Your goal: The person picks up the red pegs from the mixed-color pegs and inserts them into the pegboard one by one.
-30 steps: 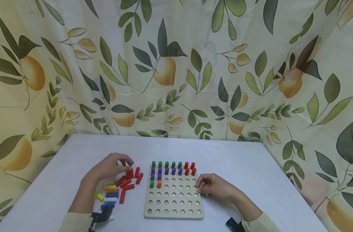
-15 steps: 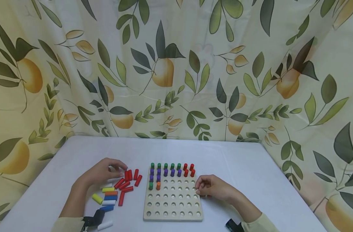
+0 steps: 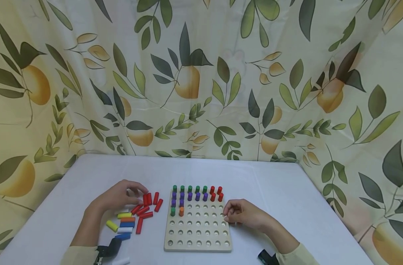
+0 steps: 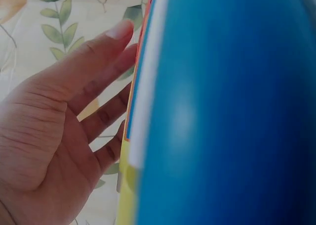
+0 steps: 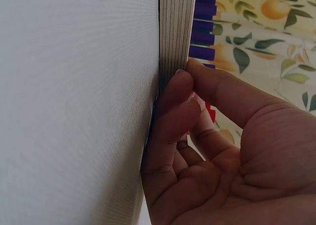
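My left hand point(image 3: 115, 197) is at the left end of a group of loose red pegs point(image 3: 149, 198). Its thumb and fingers are apart beside the nearest one, and I see nothing held. In the left wrist view a blurred blue peg point(image 4: 212, 111) fills the right side and hides what lies past the fingertips. My right hand point(image 3: 248, 213) pinches the right edge of a pale wooden pegboard point(image 3: 193, 237). In the right wrist view the thumb lies at the top of the board's layered side point(image 5: 177, 27), the curled index finger against that side.
Green, purple and red pegs fill the board's back rows; a green and an orange peg point(image 3: 181, 211) stand in front. Yellow, orange, blue and white pegs point(image 3: 124, 230) lie by the left forearm. A patterned curtain point(image 3: 201, 81) hangs behind the white table point(image 3: 264, 184).
Over the last second my left hand has drawn back a little to the left from above the red pegs, then edged slightly right again. The right hand stays at the board's edge.
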`<state>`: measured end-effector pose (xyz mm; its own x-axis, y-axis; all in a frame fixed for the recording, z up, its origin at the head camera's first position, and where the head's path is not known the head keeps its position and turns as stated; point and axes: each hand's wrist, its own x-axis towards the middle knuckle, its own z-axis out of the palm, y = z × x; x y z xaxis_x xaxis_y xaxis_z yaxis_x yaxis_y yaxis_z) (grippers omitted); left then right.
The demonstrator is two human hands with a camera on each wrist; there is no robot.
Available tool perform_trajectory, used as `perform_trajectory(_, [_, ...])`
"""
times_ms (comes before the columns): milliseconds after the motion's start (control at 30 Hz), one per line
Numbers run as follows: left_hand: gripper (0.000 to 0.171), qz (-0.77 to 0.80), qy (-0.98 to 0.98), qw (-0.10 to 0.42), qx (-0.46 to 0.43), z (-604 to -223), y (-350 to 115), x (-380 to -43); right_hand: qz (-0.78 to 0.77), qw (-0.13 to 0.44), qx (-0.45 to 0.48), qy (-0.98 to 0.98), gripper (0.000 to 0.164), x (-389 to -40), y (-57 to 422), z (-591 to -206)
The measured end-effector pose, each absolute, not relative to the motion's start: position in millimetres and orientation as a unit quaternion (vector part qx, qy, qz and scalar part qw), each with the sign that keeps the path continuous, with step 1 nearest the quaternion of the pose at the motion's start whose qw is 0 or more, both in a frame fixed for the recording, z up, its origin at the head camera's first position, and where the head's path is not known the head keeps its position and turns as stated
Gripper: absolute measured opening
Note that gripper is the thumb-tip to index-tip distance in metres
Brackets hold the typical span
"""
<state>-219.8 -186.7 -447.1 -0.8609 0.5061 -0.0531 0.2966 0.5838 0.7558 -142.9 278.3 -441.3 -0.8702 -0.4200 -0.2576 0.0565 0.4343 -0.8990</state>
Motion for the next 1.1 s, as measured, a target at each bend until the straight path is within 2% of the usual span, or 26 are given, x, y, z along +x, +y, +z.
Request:
perform_trajectory(700, [0.034,0.369,0.896,0.136,0.205,-446.3,-186.3,-216.0,-0.511,0.23,-0.103,0.822,0.014,-143.4,276.4,-440.8])
perform_trajectory(1100, [0.049,0.334,0.915,0.15,0.169,-440.3,-184.7,-211.7,-0.509,0.23,-0.1,0.823,0.014,-144.0,275.9,-439.4])
